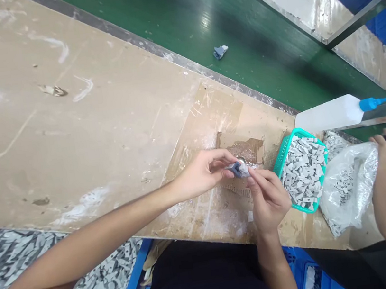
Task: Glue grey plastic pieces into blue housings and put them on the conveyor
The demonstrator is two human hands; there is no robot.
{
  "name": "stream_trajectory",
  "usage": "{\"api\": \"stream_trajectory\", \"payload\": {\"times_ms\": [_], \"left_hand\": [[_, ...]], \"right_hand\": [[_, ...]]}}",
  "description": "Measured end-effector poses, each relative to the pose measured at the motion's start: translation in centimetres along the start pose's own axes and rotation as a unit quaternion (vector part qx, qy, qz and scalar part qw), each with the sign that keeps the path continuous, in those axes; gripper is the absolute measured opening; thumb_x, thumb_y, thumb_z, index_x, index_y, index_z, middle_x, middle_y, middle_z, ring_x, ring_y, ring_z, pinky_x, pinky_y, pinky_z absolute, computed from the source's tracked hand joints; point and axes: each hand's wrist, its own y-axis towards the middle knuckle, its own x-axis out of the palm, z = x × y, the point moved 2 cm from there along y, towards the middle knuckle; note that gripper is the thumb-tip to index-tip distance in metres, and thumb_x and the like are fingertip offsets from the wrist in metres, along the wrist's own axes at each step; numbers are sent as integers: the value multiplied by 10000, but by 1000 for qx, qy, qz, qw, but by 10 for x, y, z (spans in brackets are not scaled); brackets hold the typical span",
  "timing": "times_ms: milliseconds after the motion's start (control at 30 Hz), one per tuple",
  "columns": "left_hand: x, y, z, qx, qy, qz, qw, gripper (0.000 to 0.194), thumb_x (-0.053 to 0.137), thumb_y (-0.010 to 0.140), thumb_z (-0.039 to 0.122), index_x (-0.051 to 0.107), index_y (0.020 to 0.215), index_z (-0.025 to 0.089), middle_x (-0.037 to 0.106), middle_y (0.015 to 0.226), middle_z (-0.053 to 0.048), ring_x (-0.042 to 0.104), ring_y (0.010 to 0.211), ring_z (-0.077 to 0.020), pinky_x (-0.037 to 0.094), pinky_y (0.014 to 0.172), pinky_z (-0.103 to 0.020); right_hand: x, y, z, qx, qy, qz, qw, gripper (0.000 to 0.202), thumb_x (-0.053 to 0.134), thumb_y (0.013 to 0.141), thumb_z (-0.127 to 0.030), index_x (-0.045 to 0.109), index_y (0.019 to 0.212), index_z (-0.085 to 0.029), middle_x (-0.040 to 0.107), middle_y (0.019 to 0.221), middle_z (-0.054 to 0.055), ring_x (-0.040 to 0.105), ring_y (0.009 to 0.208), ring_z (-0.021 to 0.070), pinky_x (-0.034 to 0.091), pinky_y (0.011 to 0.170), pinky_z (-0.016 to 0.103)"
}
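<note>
Over the worn bench, my left hand [208,170] pinches the dark blue-grey end of a small plastic part [237,170]. My right hand [268,193] grips the pale grey end of the same part, so both hands meet on it. The fingertips cover some of it, and its exact kind cannot be told. Just behind the hands, a wet brown patch [251,148] marks the cardboard. To the right of my right hand stands a green basket [281,156] filled with small light grey parts [304,172].
A white squeeze bottle [328,114] with a blue nozzle lies behind the basket. Beside it are a clear plastic bag [361,168] of parts and a co-worker's hands [385,148]. A similar part [220,52] rests on the green belt [161,20]. Many grey pieces [101,282] fill a bin lower left.
</note>
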Motion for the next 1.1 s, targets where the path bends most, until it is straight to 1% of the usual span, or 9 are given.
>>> {"api": "stream_trajectory", "payload": {"times_ms": [200,367,500,633,700,767,867,1000,1100], "left_hand": [[3,-2,0,-10,-17,9,1000,168,702,708,55,689,851,141,748,856,-40,719,850,-168,564,829,-279],[4,-8,2,8,33,43,998,142,684,741,69,691,862,142,765,896,-61,730,862,-183,577,839,-290],[1,-9,3,27,72,53,996,124,676,759,99,681,874,148,766,916,-71,725,852,-192,572,776,-282],[0,-7,2,30,108,73,991,129,682,758,122,664,882,151,722,812,-50,679,748,-163,522,648,-236],[-1,-5,1,37,79,76,993,228,710,757,150,654,977,167,679,773,-21,646,706,-139,497,618,-216],[-2,-2,1,27,-4,45,999,325,748,756,213,643,1062,182,654,775,-11,638,697,-135,512,637,-226],[-12,3,1,-39,-150,4,988,304,793,718,270,663,974,169,652,783,-23,650,655,-147,564,653,-285],[-30,9,3,-77,-250,66,963,253,744,659,110,640,883,166,648,718,-5,662,591,-142,585,637,-283],[-37,9,4,-75,-264,113,955,256,663,659,44,611,877,169,652,686,-6,664,569,-136,589,639,-271]], "right_hand": [[2,1,-3,4,16,-33,999,333,661,900,-133,727,1163,-327,716,914,26,684,804,154,587,671,297],[4,0,-9,-1,25,-51,998,453,626,899,-66,683,1220,-380,699,916,15,674,797,135,572,653,264],[11,-1,-13,10,44,-75,996,450,560,923,-55,683,1228,-363,683,905,21,680,774,126,580,672,262],[15,9,-11,34,55,-91,994,377,552,935,-92,716,1193,-313,674,856,18,668,759,121,572,690,251],[11,19,-10,60,50,-136,988,303,593,935,-159,731,1168,-294,693,859,20,672,765,127,568,688,243],[1,29,-9,73,39,-164,983,299,618,933,-224,707,1212,-287,718,934,32,687,831,142,573,732,256],[-23,33,-8,72,4,-93,993,336,602,945,-285,667,1274,-268,731,1022,58,694,929,176,576,803,309],[-53,20,1,94,-8,51,994,257,651,905,-321,747,1133,-249,738,913,54,684,758,184,567,691,333],[-71,9,6,119,-19,118,986,216,686,874,-356,783,1025,-236,724,825,52,652,691,192,534,619,332]]}}
